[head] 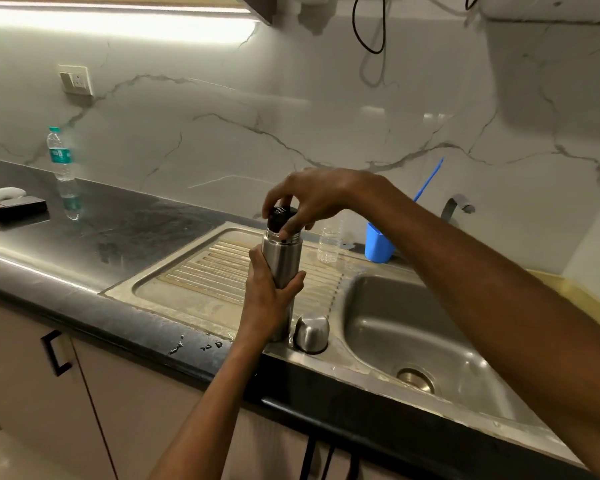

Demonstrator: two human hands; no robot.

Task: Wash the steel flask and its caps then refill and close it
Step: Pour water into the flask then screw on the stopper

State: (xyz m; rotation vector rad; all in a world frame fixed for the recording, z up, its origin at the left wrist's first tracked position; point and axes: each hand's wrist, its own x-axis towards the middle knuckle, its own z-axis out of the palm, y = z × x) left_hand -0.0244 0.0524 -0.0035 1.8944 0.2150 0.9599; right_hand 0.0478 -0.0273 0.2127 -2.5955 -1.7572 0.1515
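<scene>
The steel flask stands upright on the sink's ribbed drainboard. My left hand grips its body from the left and front. My right hand comes from above, and its fingertips pinch the black inner cap that sits in the flask's mouth. The steel outer cap stands upside down on the sink rim, just right of the flask's base.
The steel sink basin lies to the right, with a tap behind it. A blue cup with a blue stick and a clear plastic bottle stand at the back. A water bottle and a black device sit on the dark counter at left.
</scene>
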